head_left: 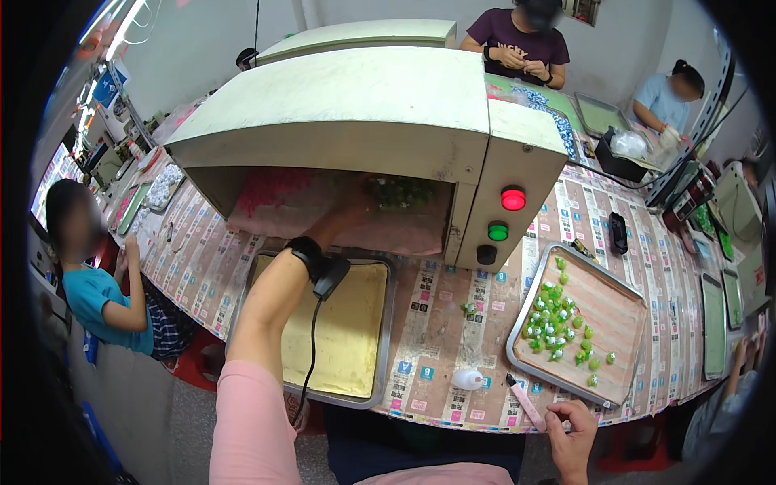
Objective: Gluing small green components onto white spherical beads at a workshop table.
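Observation:
My left arm reaches through the front opening of a cream metal box machine (339,93). Inside, my left hand (360,198) is dim, beside a cluster of small green and white pieces (400,192); its fingers cannot be made out. Bright pink pieces (275,187) lie on the pinkish cloth inside, further left. A black strap with a small box and cable (319,271) wraps my left wrist. At the table's front edge, my right hand (572,440) is curled closed, with nothing visible in it. A pink pen-shaped tool (527,404) lies right beside its thumb.
A metal tray with a yellow lining (343,339) sits under my left arm. Another tray (621,315) carries green and white pieces. A small white bottle (467,378) lies between them. The machine has red (512,198) and green lights. Other people sit around the table.

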Demonstrator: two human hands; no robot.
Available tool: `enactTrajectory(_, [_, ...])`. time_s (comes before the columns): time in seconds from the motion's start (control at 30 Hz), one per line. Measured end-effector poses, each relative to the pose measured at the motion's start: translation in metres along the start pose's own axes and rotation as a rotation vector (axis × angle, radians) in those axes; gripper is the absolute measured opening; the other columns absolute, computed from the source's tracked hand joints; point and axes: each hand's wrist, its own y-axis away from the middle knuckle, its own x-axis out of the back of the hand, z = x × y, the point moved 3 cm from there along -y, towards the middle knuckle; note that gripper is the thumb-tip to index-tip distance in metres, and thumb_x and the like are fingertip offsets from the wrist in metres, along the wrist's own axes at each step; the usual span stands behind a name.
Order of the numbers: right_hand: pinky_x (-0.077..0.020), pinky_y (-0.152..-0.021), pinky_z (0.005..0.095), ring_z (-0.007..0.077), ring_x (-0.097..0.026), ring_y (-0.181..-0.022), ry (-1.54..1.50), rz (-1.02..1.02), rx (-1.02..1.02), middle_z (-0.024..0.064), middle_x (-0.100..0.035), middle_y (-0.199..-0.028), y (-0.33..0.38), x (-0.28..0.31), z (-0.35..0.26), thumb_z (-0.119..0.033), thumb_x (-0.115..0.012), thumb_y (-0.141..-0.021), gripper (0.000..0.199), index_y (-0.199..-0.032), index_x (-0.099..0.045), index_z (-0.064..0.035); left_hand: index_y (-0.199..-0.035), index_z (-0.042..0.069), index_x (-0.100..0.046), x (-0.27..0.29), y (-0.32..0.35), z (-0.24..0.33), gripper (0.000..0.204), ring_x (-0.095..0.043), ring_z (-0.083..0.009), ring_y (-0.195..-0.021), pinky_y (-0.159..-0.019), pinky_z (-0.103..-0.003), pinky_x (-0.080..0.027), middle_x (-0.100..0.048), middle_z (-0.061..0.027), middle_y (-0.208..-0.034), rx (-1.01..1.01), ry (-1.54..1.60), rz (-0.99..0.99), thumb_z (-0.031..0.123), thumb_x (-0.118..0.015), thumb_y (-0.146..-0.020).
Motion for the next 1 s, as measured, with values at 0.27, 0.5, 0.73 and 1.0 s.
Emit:
enactTrajectory(0.27, [-0.0431, -0.061, 0.0237, 0.0123, -0.055, -0.067, -0.032, -0.027, 0.011, 0.0067, -0.06, -0.077, 0.002, -0.002, -0.009, 0.002, -0.065, -0.076, 0.009, -0.085, -0.065, 0.0023, -0.109, 0.012, -0.066, 0.007, 0.004, -0.013, 0.034, -0.062, -0.0319, -0.094, -0.08, -0.038, -0.05, -0.064, -0.0168, -0.104, -0.046, -0.119, -0.064, 0.005, -0.066, -0.076])
enactTrajectory(0.5, [-0.0433, -0.061, 0.0236, 0.0128, -0.055, -0.067, -0.065, -0.053, 0.043, 0.007, -0.06, -0.078, 0.009, -0.004, -0.011, 0.001, -0.066, -0.077, 0.009, -0.085, -0.065, 0.0026, -0.11, 0.006, -0.064, 0.013, 0.017, -0.029, 0.029, -0.066, -0.0199, -0.084, -0.074, -0.033, -0.052, -0.067, -0.0139, -0.095, 0.202, 0.332, -0.029, 0.004, -0.065, -0.081])
enactTrajectory(0.73, [-0.0431, -0.062, 0.0233, 0.0131, -0.056, -0.068, -0.105, -0.072, 0.049, 0.0073, -0.061, -0.078, 0.021, -0.005, -0.015, 0.002, -0.067, -0.076, 0.009, -0.085, -0.065, 0.0026, -0.107, -0.002, -0.06, 0.046, 0.121, 0.098, 0.022, -0.062, -0.0132, -0.081, -0.074, -0.027, -0.053, -0.064, -0.0065, -0.089, 0.41, 0.822, -0.037, 0.003, -0.063, -0.085])
enactTrajectory(1.0, [-0.0481, -0.062, 0.0272, 0.0197, -0.06, -0.068, -0.177, -0.325, 0.312, 0.0097, -0.064, -0.08, 0.021, -0.04, -0.043, 0.001, -0.07, -0.075, 0.015, -0.089, -0.069, -0.0015, -0.105, 0.0, -0.059, 0.048, 0.281, 0.204, 0.027, -0.057, -0.0085, -0.087, -0.081, -0.022, -0.048, -0.058, -0.0016, -0.095, 0.525, 1.061, -0.266, -0.005, -0.069, -0.08])
